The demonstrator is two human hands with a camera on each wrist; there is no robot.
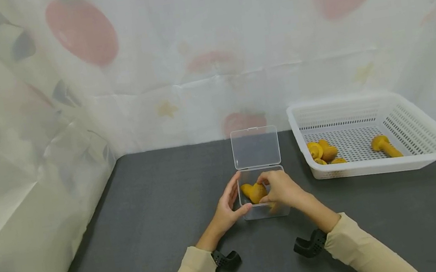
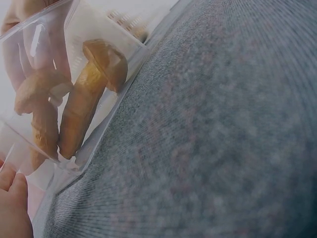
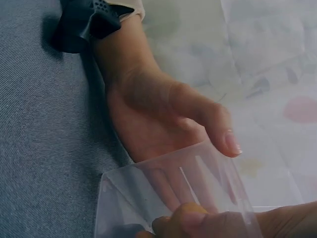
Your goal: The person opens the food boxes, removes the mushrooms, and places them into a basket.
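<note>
A clear plastic box (image 1: pixel 265 212) stands on the dark table with its hinged lid (image 1: pixel 255 147) raised at the back. Two yellow-brown mushrooms are inside; in the left wrist view one leaning mushroom (image 2: pixel 81 99) lies beside another mushroom (image 2: pixel 44 119). My left hand (image 1: pixel 224 208) rests against the box's left side, fingers fairly straight along the wall and thumb at the front corner. Reaching into the box from the right, my right hand (image 1: pixel 280 187) pinches a mushroom (image 3: pixel 185 210). Its fingers partly hide that mushroom.
A white perforated basket (image 1: pixel 383 165) stands at the right back of the table. Several mushrooms (image 1: pixel 324 152) lie at its left end, and a single mushroom (image 1: pixel 386 146) lies farther right. A printed curtain (image 1: pixel 172 58) hangs behind the table.
</note>
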